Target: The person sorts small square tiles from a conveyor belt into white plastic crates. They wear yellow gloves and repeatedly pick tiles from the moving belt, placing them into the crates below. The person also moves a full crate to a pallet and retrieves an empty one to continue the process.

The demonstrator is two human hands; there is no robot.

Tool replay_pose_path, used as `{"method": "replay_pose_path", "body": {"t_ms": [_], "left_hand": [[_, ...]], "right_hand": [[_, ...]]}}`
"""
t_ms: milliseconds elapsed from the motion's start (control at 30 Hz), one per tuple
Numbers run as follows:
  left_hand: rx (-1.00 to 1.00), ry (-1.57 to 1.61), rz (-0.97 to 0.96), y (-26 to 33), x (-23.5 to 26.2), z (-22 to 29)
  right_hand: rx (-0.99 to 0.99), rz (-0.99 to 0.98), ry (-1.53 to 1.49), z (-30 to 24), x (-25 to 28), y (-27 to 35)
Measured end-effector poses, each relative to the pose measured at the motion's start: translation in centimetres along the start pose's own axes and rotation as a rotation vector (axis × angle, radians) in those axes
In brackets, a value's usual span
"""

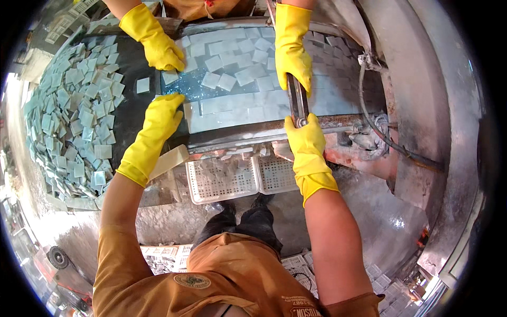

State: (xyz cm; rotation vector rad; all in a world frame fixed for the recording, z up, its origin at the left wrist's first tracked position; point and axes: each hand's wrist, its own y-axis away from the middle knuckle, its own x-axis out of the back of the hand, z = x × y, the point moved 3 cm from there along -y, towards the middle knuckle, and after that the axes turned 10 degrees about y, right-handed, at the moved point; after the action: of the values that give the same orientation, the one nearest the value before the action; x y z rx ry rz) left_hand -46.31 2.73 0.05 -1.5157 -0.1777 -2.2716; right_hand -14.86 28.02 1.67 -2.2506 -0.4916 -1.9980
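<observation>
Stone-like pale tiles (227, 108) lie in rows across a wet blue surface (193, 87). My left hand (161, 119), in a yellow rubber glove, rests at the left edge of these rows with its fingers curled together; whatever they may hold is hidden. With my right hand (306, 138), gloved alike, I grip the near end of a metal bar (298, 103) that lies across the tiles. Opposite me, a co-worker's yellow-gloved hand (293, 55) is on the bar's far end. The co-worker's other hand (158, 47) touches a tile (170, 77) at the far left.
A large heap of loose square tiles (74, 116) covers the left side, with a single tile (143, 85) lying apart. White perforated baskets (224, 179) stand below the near edge. A hose (369, 119) curves down beside the machine frame (422, 79) at right.
</observation>
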Motion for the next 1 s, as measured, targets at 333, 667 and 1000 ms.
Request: {"method": "replay_pose_path", "body": {"t_ms": [333, 667, 1000], "left_hand": [[0.078, -0.26, -0.114, -1.3, -3.7, 3.2], [0.175, -0.252, 0.045, 3.5, 2.5, -7.0], [0.699, -0.7, 0.477, 13.8, 9.3, -15.2]], "right_hand": [[-0.01, -0.042, 0.013, -0.2, 0.3, 0.0], [0.0, -0.008, -0.031, -0.7, 0.3, -0.2], [0.016, 0.003, -0.01, -0.3, 0.4, 0.1]]}}
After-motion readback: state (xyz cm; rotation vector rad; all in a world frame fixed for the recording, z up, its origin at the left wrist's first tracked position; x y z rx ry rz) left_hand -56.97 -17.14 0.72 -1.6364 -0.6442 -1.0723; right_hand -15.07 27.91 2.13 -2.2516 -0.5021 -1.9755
